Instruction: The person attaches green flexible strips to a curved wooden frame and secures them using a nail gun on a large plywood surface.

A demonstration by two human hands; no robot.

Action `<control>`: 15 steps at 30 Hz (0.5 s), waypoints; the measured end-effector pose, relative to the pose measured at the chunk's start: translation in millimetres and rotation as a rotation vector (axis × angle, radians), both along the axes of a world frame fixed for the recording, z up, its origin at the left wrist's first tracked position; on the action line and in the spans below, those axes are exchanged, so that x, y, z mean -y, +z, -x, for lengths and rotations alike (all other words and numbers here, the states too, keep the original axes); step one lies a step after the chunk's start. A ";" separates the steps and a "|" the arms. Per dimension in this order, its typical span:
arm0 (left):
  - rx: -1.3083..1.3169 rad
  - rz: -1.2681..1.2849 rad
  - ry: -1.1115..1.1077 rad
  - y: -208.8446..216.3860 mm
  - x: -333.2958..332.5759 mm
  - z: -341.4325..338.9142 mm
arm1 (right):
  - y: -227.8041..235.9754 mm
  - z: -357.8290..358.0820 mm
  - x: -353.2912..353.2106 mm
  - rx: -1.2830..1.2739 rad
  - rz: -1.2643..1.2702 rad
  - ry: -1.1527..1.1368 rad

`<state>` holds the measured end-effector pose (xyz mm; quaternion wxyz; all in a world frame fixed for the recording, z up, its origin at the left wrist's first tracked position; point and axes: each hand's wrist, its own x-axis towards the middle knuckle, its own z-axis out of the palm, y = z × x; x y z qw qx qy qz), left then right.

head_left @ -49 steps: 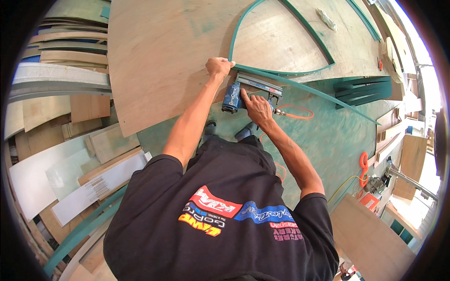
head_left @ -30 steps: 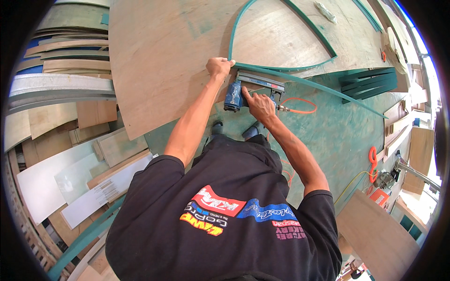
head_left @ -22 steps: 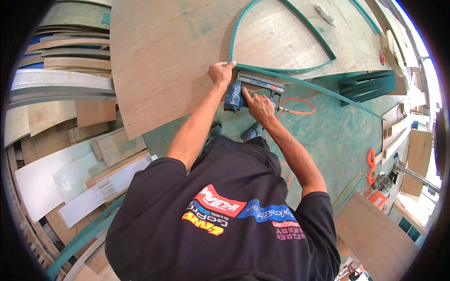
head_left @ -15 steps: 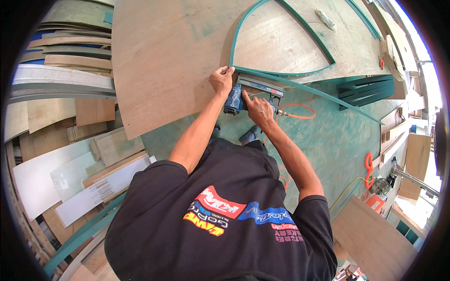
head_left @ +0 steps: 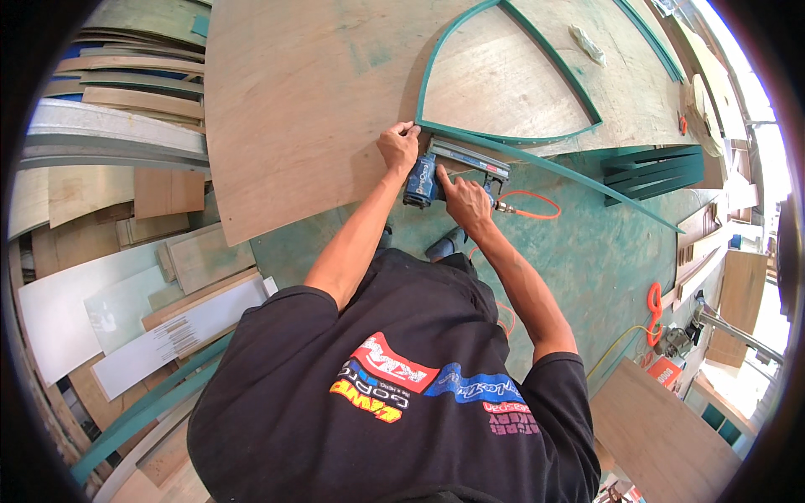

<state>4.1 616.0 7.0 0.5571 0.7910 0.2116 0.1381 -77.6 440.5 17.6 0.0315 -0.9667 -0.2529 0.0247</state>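
Observation:
A frame of thin green strips (head_left: 560, 74), roughly a three-sided shape with curved sides, lies on the plywood tabletop. From its near left corner a long green strip (head_left: 579, 173) runs right along the near side and out past the table edge. At that corner, my left hand (head_left: 397, 149) is closed, thumb and fingertips pinching the strip's end. My right hand (head_left: 466, 199) wraps round the handle of a blue nail gun (head_left: 421, 179), its nose close to the corner and its magazine beside the strip. An orange air hose (head_left: 537, 215) leads from its handle.
Planks and boards (head_left: 142, 84) are stacked along the left. Dark green slatted pieces (head_left: 654, 172) stand on the green floor (head_left: 579, 268) to the right. Orange-handled scissors (head_left: 682, 123) and a crumpled clear plastic piece (head_left: 587, 44) lie on the tabletop (head_left: 293, 126).
The whole view has shifted slightly. My left fingertips sit a touch lower at the frame's corner, and the nail gun stays close beside it in my right hand.

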 end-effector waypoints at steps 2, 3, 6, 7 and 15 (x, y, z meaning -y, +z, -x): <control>0.006 0.036 -0.014 1.3 -1.1 -1.2 | 0.7 0.0 0.1 0.000 0.000 -0.006; 0.008 0.055 -0.022 1.8 -1.8 -1.7 | 0.8 -0.1 0.0 0.005 0.005 -0.007; -0.105 -0.059 -0.039 -4.0 -12.7 -10.7 | 1.3 -1.1 -2.8 0.005 0.002 0.001; -0.101 -0.053 -0.050 -3.9 -13.4 -12.5 | 0.3 -1.4 -1.6 0.006 0.001 0.001; -0.056 -0.086 -0.047 -1.9 -7.4 -14.1 | -2.5 0.6 0.1 -0.005 0.014 -0.005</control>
